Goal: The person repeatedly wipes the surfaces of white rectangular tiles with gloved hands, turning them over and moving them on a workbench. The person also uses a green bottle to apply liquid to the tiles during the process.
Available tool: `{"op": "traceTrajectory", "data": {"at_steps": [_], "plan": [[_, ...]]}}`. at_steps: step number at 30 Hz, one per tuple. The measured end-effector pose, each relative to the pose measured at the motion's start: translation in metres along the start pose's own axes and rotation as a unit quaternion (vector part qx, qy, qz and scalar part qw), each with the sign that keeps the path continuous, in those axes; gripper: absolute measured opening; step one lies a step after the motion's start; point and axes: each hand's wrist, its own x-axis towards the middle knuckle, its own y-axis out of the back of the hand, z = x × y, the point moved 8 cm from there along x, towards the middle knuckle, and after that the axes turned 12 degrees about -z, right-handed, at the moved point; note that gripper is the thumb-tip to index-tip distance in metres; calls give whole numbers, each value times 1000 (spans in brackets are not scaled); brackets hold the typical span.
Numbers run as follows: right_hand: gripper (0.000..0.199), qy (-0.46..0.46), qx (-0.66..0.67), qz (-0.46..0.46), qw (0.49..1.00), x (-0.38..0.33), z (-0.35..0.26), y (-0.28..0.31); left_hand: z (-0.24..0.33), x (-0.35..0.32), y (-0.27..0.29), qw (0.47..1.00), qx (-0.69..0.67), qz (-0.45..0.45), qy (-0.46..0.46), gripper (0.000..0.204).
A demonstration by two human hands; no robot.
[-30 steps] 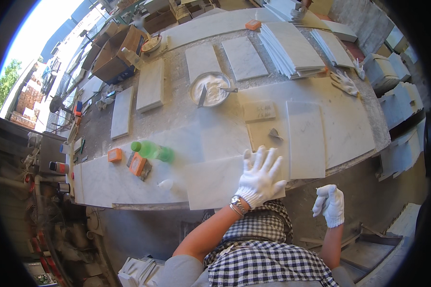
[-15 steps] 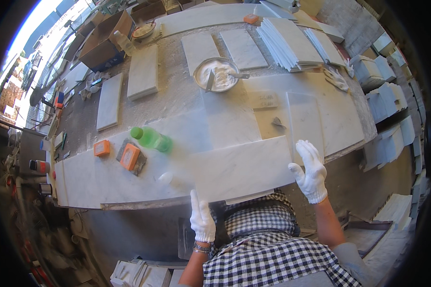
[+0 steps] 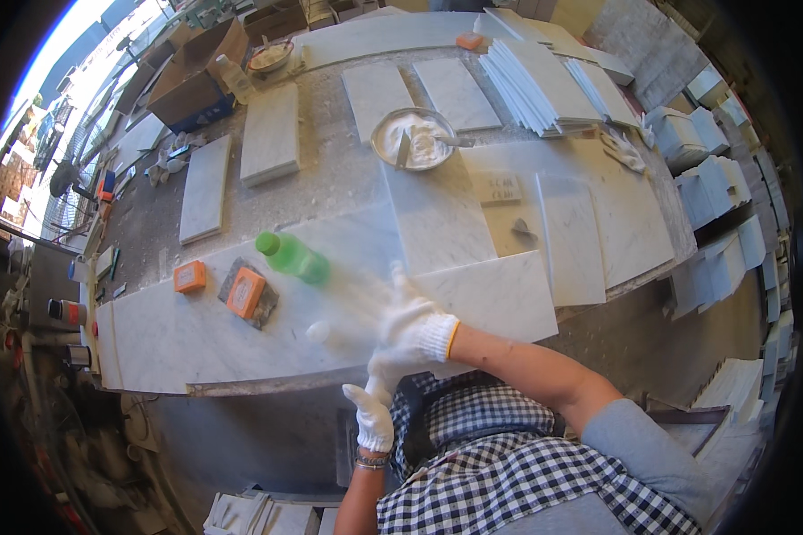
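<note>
Grip apart: right hand (image 3: 419,330) over white slab (image 3: 500,299); left hand (image 3: 375,421) near its edge;
probably placed to steady it

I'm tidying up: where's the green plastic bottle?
Head view, left of centre: the green plastic bottle is on the pale stone slab, right of the orange rectangular block on the dark pad.

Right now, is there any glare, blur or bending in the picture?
In the head view, the upper left is washed out white; in the head view, pale haze softens the right hand, while the orange boxes look crisper; in the head view, the table bows along its front edge.
</note>
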Motion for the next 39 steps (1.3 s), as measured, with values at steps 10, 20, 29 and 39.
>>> {"op": "traceTrajectory", "data": {"at_steps": [10,20,29,39], "plan": [[89,-130,-33,-45,990,-30,30,-5,-12,0,2,999,30,-14,-8,115],[93,-269,-8,-40,962,-100,100,-11,7,-3,-7,997,61,-9,-40,112],[109,-465,-36,-25,884,-205,140,-24,13,0,-10,997,65,-11,-30,113],[96,-57,24,-107,992,-95,-33,-43,10,-2,-7,1000,0,9,15,115]]}}
